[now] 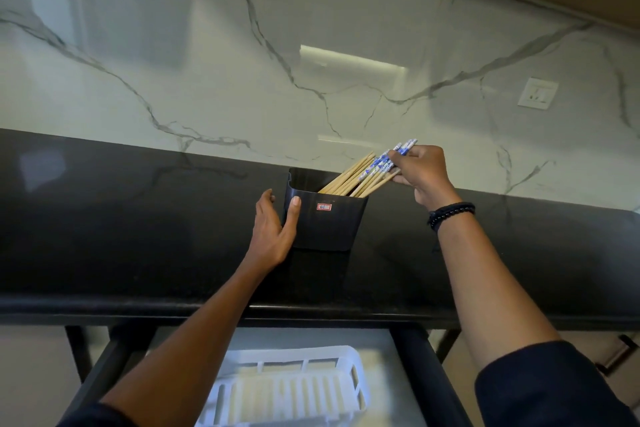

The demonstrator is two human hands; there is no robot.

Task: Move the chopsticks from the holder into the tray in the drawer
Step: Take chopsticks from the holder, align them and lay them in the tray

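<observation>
Black holder (325, 224) on counter is clasped at its left edge by left hand (275, 229), thumb on front. Chopsticks (358, 175), standing in it & leaning right, are pinched at their patterned tops by right hand (426, 173). Prob. light, stiff, smooth, so apt to fan out; a full-bundle grip is advised.

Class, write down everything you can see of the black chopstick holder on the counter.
The holder is a black, open-topped box, plastic-looking, with rounded corners and a red sticker on its front. It stands upright on the dark counter. The left hand holds its left corner, thumb on the front. The chopsticks lean rightward inside it, gripped by the right hand.
</observation>
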